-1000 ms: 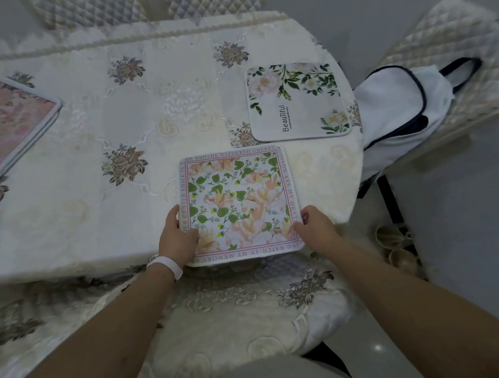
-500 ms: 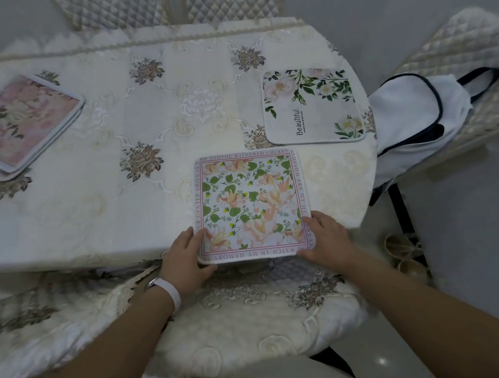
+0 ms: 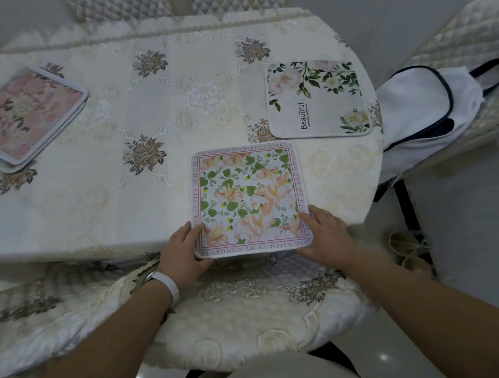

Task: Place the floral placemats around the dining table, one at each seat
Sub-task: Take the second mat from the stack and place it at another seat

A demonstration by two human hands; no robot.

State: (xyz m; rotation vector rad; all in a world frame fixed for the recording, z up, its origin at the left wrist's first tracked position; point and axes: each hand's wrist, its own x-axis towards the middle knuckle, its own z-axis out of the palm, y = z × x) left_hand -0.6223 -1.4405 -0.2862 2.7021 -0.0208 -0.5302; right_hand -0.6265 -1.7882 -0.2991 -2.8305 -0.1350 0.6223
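A square placemat with orange flowers and green leaves (image 3: 247,197) lies flat at the near edge of the table (image 3: 107,210). My left hand (image 3: 185,249) holds its near left corner, thumb under the edge. My right hand (image 3: 326,234) rests on its near right corner, fingers spread on top. A white placemat printed "Beautiful" (image 3: 317,98) lies at the table's right end. A stack of pink floral placemats (image 3: 28,117) sits at the far left.
A cushioned chair seat (image 3: 247,316) is right below the mat, under my arms. On the right, a second quilted chair (image 3: 464,48) carries a white bag with dark trim (image 3: 421,106). Sandals (image 3: 406,248) lie on the floor beside it.
The mat has been slid slightly toward the table's near edge. My hands moved down from its sides to its near corners, the right one flattening on top.
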